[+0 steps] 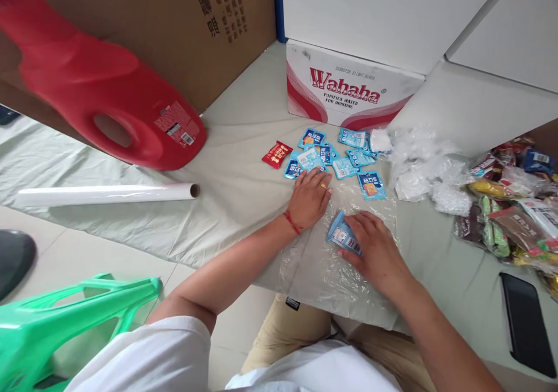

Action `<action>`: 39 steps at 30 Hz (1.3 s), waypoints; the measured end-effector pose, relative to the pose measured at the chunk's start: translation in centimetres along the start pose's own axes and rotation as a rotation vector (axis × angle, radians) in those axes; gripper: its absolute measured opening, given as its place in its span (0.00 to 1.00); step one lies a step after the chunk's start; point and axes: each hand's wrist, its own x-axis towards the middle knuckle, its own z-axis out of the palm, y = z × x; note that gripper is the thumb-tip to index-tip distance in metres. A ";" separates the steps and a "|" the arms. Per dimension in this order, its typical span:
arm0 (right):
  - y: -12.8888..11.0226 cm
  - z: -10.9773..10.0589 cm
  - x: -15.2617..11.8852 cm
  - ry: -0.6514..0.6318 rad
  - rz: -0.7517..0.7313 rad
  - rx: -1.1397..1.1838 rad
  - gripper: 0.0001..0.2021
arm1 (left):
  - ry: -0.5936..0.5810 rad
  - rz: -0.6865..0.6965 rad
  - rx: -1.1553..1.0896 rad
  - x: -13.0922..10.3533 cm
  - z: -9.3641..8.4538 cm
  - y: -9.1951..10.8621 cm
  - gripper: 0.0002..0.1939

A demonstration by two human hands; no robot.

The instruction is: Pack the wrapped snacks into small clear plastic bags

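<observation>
Head view. At the centre of the frame, my left hand (pixel 310 199), a red cord (pixel 293 222) about its wrist, lies palm down with the fingers extended and close together; the fingertips meet the lower edge of the pile of blue snack sachets (pixel 310 158). Its underside is hidden, so whether it pinches anything cannot be told.

Right of and below centre, my right hand (pixel 378 253) pinches a light-blue sachet (pixel 342 235) between thumb and fingers. The sachet is tilted, its printed barcode partly exposed, above a crinkled clear plastic sheet (pixel 300 264) spread at the lower centre. One sachet with a biscuit picture (pixel 372 185) lies just right of the pile; a red sachet (pixel 277 154) lies at its left, below the Wahaha water carton (pixel 349 89).

Likely faults: because the thumb and fingers cover only the right part of the light-blue sachet, its free end could swing or slip out of the pinch. The thin sheet, being loose and wrinkled, could ride up with either wrist. A sideways sweep of my left fingers could scatter the overlapping pile, or push sachets among the crumpled clear wrappers (pixel 418 171) at right of centre.
</observation>
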 end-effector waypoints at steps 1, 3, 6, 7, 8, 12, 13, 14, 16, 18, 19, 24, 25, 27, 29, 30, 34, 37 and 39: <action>-0.3 0.5 0.0 -0.017 0.007 -0.033 0.29 | 0.028 -0.013 0.001 0.1 0.0 -0.1 0.26; -0.1 0.8 -0.1 -0.019 -0.001 -0.042 0.27 | 0.057 -0.044 0.010 0.3 0.0 -0.2 0.26; 0.8 -1.0 -0.3 0.019 -0.062 0.031 0.27 | 0.062 -0.077 0.023 0.3 0.1 -0.3 0.26; 0.9 -1.7 -0.2 0.032 -0.088 0.060 0.27 | 0.064 -0.078 0.025 0.3 0.1 -0.4 0.26; 0.9 -2.4 -0.1 0.036 -0.116 0.087 0.28 | 0.069 -0.077 0.025 0.3 0.1 -0.4 0.26; -0.2 -1.8 0.6 -0.069 -0.229 0.104 0.28 | 0.091 -0.064 0.018 0.2 0.0 -0.5 0.26; -0.5 -1.0 0.7 -0.100 -0.239 0.083 0.27 | 0.092 -0.059 0.016 0.2 -0.1 -0.5 0.26; -0.7 -0.1 0.8 -0.124 -0.241 0.061 0.27 | 0.091 -0.057 0.018 0.3 -0.2 -0.6 0.26; -0.7 1.2 1.0 -0.149 -0.241 0.045 0.28 | 0.082 -0.064 0.032 0.3 -0.4 -0.8 0.26; 0.0 1.4 1.3 -0.118 -0.241 0.096 0.31 | 0.065 -0.078 0.053 0.3 -0.8 -0.9 0.26; 0.6 1.1 1.7 -0.074 -0.227 0.127 0.32 | 0.055 -0.082 0.063 0.2 -1.0 -0.9 0.26; 5.1 -0.1 6.2 0.132 -0.011 0.021 0.29 | -0.008 -0.074 0.111 0.1 -1.7 -0.7 0.31; 5.9 0.0 7.3 0.099 0.007 -0.020 0.30 | -0.019 -0.071 0.119 0.0 -1.8 -0.8 0.33; 7.0 0.3 9.4 0.008 0.004 -0.084 0.32 | -0.039 -0.064 0.127 0.1 -2.0 -0.9 0.37; 7.6 0.3 10.9 -0.063 -0.026 -0.129 0.29 | -0.069 -0.058 0.118 0.2 -2.2 -1.3 0.38; 7.7 0.1 11.4 -0.091 -0.042 -0.144 0.26 | -0.089 -0.057 0.108 0.3 -2.3 -1.5 0.37; 7.5 -2.0 11.4 -0.194 -0.120 -0.115 0.09 | -0.195 -0.009 0.053 0.4 -3.3 -2.0 0.21; 6.7 -3.7 9.6 -0.151 -0.174 -0.040 0.08 | -0.188 0.068 0.048 -0.1 -4.6 -1.8 0.10; 5.8 -4.6 7.8 -0.078 -0.200 -0.018 0.08 | -0.128 0.132 0.074 -0.8 -5.6 -1.4 0.07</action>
